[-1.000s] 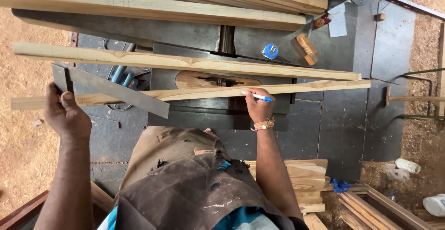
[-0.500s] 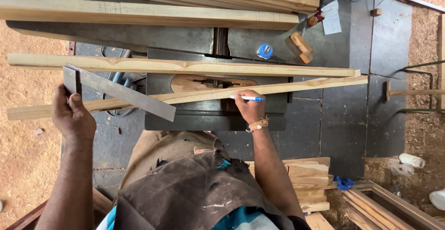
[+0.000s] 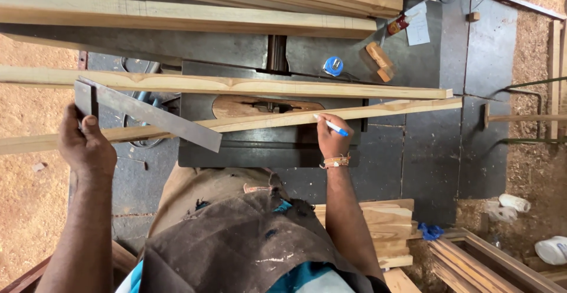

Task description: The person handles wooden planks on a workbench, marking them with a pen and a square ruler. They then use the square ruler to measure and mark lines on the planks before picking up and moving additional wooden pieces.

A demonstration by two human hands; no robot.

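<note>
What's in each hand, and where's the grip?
Left hand grips a metal square at its short-arm corner. Right hand holds a blue pen mid-barrel, tip at the wood strip.

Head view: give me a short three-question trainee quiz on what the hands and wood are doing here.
1. True or false: the left hand holds a metal square.
2. What does the right hand hold? A) a blue and white pen B) a chisel C) a tape measure
3. Fill in: the pen tip touches the ____ of the two thin strips lying across the saw table.

Key
1. True. It grips the square's short leg; the long blade lies slanted across the near strip.
2. A. The tape measure lies apart, beyond the far strip.
3. Near.
</note>
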